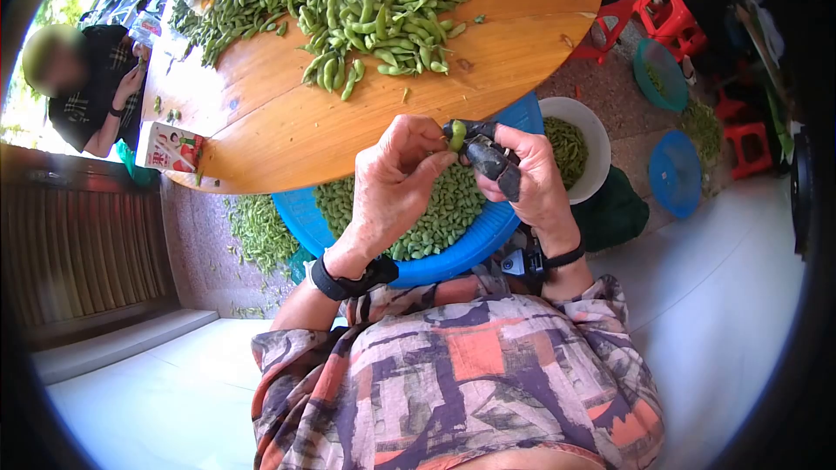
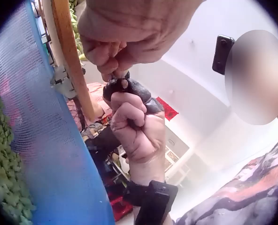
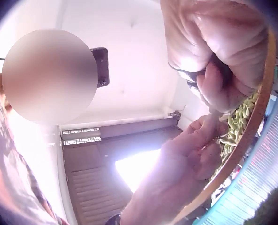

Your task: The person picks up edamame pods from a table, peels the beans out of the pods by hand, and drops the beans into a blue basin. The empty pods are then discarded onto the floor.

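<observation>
Two hands are meeting in the head view just beyond the near edge of a wooden table [image 1: 514, 35], over a blue basket [image 1: 475, 254]. Bare wood is stretching between that edge and a heap of green pods [image 1: 379, 22], leaving open room; a printed box [image 1: 172, 148] is standing by the table's left edge. One green pod [image 1: 458, 134] is sitting between the hands: the left hand [image 1: 396, 170] is pinching its lower end with thumb and fingers, while the right hand [image 1: 533, 176] is gripping it at the dark-covered tips [image 1: 489, 158] of thumb and finger. The basket is holding loose green beans [image 1: 440, 213], its far part lying under the table edge. A white bucket [image 1: 598, 144] to its right is containing more pods, and a teal basin [image 1: 662, 97] farther off is carrying some greenery.

From the left wrist, the basket's mesh wall is rising at left, the table edge is running beside the hands, and paler space is opening to the right. Both hands are closing at the fingertips; the pod is being hidden.

From the right wrist, the fingers are meeting inside the curved table edge, pods are showing behind them, and the pod between is not showing clearly.
</observation>
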A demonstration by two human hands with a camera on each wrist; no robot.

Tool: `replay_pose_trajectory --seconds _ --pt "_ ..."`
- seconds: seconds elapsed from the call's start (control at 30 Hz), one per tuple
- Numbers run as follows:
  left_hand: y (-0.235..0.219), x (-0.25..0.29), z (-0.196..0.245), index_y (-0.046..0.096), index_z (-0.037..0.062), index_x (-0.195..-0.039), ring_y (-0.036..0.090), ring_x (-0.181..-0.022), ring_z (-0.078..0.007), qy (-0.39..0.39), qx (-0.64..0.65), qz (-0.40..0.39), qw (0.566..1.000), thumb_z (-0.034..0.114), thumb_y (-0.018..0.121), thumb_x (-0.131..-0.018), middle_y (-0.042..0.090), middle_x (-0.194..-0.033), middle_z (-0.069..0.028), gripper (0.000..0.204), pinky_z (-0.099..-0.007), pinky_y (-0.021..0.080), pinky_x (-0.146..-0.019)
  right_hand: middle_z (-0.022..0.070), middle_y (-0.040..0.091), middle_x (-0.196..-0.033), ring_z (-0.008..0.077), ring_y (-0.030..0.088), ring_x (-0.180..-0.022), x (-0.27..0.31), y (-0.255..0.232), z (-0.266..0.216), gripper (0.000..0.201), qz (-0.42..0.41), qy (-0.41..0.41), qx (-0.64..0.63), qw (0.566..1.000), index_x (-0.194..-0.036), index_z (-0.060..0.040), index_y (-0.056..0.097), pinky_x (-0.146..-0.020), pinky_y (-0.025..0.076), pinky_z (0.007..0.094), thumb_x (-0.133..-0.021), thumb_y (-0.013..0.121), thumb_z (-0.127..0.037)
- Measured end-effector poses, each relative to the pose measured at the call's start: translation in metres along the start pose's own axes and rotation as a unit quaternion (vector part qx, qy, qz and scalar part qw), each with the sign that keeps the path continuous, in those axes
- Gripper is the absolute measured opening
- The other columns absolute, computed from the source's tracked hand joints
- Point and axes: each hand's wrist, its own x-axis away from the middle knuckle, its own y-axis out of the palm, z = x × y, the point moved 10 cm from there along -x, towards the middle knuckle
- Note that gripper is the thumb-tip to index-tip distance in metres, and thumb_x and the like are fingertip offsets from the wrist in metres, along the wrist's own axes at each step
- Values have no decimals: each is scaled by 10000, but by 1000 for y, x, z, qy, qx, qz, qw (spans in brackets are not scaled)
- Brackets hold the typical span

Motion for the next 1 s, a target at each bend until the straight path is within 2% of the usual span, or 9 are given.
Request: replay_pose_trajectory --seconds 0.27,0.37,0.43,0.6,0.67,0.7,0.77,0.8,1.0 --pt "1 8 12 509 0 -1107 637 -840 -102 81 -67 -15 994 -61 653 -862 634 -922 -53 291 -237 516 -735 -25 530 -632 25 447 -523 1 8 -5 250 -42 8 -4 999 -1019 32 636 -455 334 189 -939 472 -138" --pt "7 7 1 494 26 -1146 592 -724 -88 5 165 -63 984 -7 683 -859 632 -913 -43 345 -215 467 -625 -19 524 -622 31 433 -495 3 12 7 244 -87 53 -145 984 -1024 45 633 -436 312 194 -938 486 -130" --pt "25 8 -13 482 52 -1178 506 -630 -70 -96 387 -124 909 48 697 -863 615 -871 -21 381 -193 366 -533 -18 522 -616 33 433 -489 6 11 12 236 -80 62 -180 978 -1012 47 631 -432 310 193 -934 486 -122" --pt "36 12 -24 476 32 -1225 464 -609 -61 -134 416 -143 888 37 671 -880 576 -814 0 397 -193 323 -493 -14 549 -647 29 434 -484 14 7 3 182 -64 47 -98 992 -913 13 630 -433 317 192 -917 490 -104" --pt "30 10 -17 539 24 -1201 452 -602 -48 -85 231 -111 963 29 680 -876 593 -845 7 354 -185 326 -503 50 550 -642 74 478 -520 18 -7 3 109 1 54 141 988 -830 3 600 -474 376 253 -865 526 -69" --pt "31 11 -19 539 24 -1201 452 -602 -48 -85 232 -111 963 29 680 -876 593 -845 7 354 -185 326 -503 50 550 -642 74 478 -520 19 -6 3 109 1 55 141 988 -830 3 600 -474 376 253 -865 526 -69" --pt "21 9 -5 622 23 -1113 457 -612 -30 53 -64 -53 995 21 702 -860 588 -843 24 266 -181 336 -514 137 510 -660 168 530 -574 21 -3 -15 54 12 -38 287 957 -813 20 563 -551 421 324 -779 546 -19" --pt "18 10 -3 685 37 -992 497 -560 -55 -1 -71 -14 997 66 776 -778 585 -776 -9 234 -227 408 -513 192 468 -689 304 547 -631 23 -2 -18 112 12 -53 316 947 -827 38 544 -597 426 370 -716 547 26" --pt "21 11 5 665 26 -911 489 -725 -35 53 -31 -47 997 12 718 -834 558 -849 24 95 -203 393 -623 215 486 -731 416 496 -682 30 7 -22 110 -27 -115 415 902 -804 47 534 -585 411 382 -694 539 47"
